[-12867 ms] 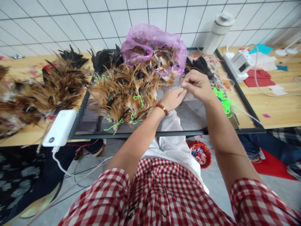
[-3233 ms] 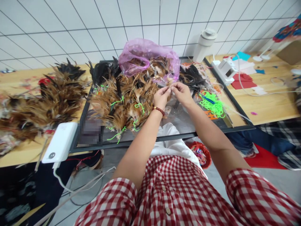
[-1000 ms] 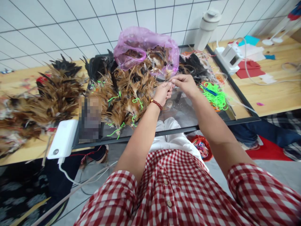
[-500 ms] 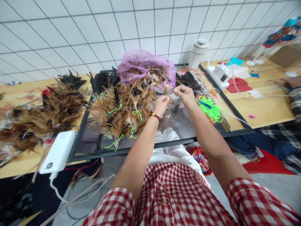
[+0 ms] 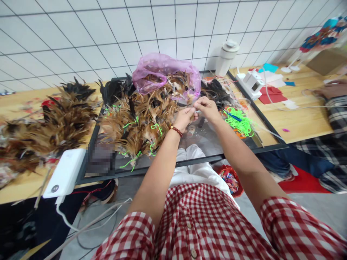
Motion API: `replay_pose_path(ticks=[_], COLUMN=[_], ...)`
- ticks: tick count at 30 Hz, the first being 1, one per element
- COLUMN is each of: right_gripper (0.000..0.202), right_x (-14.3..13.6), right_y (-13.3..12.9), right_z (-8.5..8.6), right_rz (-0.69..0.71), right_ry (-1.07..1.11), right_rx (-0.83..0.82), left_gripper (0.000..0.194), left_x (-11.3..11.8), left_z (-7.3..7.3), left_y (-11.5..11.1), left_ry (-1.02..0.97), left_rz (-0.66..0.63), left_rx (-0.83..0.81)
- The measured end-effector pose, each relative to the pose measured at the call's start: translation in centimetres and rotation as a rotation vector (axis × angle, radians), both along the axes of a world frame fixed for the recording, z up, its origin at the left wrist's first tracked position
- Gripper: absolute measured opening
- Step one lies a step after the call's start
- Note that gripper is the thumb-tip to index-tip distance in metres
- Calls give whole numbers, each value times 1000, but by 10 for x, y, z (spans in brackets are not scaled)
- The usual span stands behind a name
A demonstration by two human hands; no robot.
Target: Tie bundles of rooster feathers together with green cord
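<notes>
Fingertips have drawn closer together since half a second ago: the bare right hand (image 5: 208, 107) has come leftward toward the bare left hand (image 5: 183, 118), which wears a dark red bead bracelet (image 5: 176, 130). From where I stand, the two sets of tips almost meet; whether they touch, I cannot tell. On each hand the thumb and forefinger are pressed together. Whatever they pinch is too small to make out.

Both hands are raised over a large rectangular tray with a black rim (image 5: 200, 161). A wide, soft heap of brown and tan feathers (image 5: 143, 112) lies directly to the left of the left hand, its bunches splaying in many directions rather than along one axis, several of them trailing bits of bright green string. The left hand is much the nearer to it. Just behind the fingertips sits a crumpled, see-through purple plastic bag (image 5: 162, 60), with more brown feathers showing at its mouth. Long black feathers (image 5: 214, 89) lie behind the right hand. To the right of that hand is a loose tangle of neon-green cord (image 5: 242, 127); a slim blue tool (image 5: 233, 116) rests on it, its length slanting from back left to front right.
</notes>
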State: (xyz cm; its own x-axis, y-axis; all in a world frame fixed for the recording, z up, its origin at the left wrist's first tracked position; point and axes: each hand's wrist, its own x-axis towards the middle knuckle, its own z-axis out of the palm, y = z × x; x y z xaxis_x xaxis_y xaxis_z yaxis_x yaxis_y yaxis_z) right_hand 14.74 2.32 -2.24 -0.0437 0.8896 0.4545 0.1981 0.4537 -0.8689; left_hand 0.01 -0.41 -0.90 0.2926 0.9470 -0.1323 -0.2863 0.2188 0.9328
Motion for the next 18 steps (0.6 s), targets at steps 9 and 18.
replay_pose_path(ticks=[9, 18], right_gripper=[20, 8], right_x=[17, 3], right_y=[-3, -6], right_z=[5, 5], right_rz=[-179, -276], right_ry=[-782, -404], right_rx=[-223, -187], left_gripper=[31, 24], left_x=[-2, 5], left_z=[4, -6], left_y=[8, 14], left_ry=[-34, -15], left_rz=[433, 452], left_rx=[-95, -70])
